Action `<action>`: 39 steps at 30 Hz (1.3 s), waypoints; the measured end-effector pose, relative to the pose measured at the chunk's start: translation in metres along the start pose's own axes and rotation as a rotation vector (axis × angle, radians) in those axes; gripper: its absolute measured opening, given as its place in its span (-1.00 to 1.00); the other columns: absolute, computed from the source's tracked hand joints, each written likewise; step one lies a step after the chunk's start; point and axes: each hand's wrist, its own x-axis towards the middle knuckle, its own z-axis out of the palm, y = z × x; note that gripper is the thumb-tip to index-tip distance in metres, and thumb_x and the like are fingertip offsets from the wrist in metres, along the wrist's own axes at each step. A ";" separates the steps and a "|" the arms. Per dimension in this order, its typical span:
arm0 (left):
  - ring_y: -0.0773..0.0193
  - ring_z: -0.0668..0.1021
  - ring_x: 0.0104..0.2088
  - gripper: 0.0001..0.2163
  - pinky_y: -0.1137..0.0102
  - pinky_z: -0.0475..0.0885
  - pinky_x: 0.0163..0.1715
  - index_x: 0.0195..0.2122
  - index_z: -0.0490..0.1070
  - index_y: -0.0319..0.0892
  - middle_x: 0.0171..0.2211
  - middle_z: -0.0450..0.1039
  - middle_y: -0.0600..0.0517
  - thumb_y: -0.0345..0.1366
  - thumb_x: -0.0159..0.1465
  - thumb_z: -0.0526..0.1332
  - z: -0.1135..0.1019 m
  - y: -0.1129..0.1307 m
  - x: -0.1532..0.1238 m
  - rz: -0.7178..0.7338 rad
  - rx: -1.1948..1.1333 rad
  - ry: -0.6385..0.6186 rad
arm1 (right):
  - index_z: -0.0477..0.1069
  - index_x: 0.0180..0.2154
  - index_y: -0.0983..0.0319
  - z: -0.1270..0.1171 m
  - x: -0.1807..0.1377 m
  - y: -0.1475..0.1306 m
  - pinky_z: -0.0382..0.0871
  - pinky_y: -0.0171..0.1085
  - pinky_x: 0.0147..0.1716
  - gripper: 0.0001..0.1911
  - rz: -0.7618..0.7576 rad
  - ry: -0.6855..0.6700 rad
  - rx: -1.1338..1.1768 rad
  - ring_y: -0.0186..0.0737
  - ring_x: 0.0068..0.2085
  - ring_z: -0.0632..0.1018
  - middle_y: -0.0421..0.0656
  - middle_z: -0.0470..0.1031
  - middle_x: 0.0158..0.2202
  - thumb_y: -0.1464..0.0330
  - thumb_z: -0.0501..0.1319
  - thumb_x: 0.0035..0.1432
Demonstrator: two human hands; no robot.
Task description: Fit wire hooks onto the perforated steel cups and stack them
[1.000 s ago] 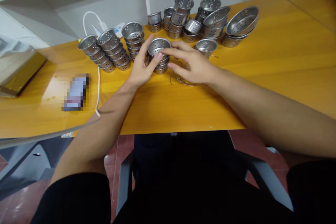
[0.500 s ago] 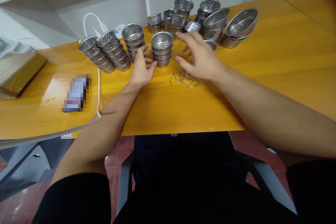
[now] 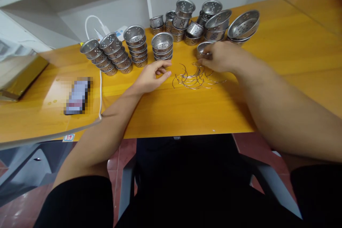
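My right hand (image 3: 221,56) grips the near right side of a small perforated metal strainer cup (image 3: 202,50), standing on the table; part of the cup is hidden behind the fingers. My left hand (image 3: 153,76) holds nothing, its fingers loosely bent and the thumb apart. Just beyond it rises a stack of strainer cups (image 3: 162,44), its lower part covered by my left fingers. Between my hands lies a loose heap of thin curved wires (image 3: 189,78).
Three more cup stacks, including one tall stack (image 3: 135,44), stand to the left. Other cups (image 3: 184,16) and a wide tilted strainer bowl (image 3: 244,25) line the back. A phone (image 3: 77,96), a white cable (image 3: 100,92) and a cardboard box (image 3: 24,76) are on the left.
My right hand has moved right and taken hold of the single cup. My left hand has come nearer to me, off the side of the middle stack.
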 end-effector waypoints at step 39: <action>-0.29 0.56 0.59 -0.26 -0.19 0.45 0.73 0.43 0.49 0.02 0.42 0.52 -0.18 -0.16 0.30 0.76 -0.008 -0.004 0.009 0.086 0.290 0.099 | 0.65 -0.07 0.10 0.030 -0.028 -0.106 0.66 0.08 -0.01 -0.61 -0.543 0.056 0.632 0.02 -0.17 0.62 0.00 0.64 0.04 -0.08 0.40 0.57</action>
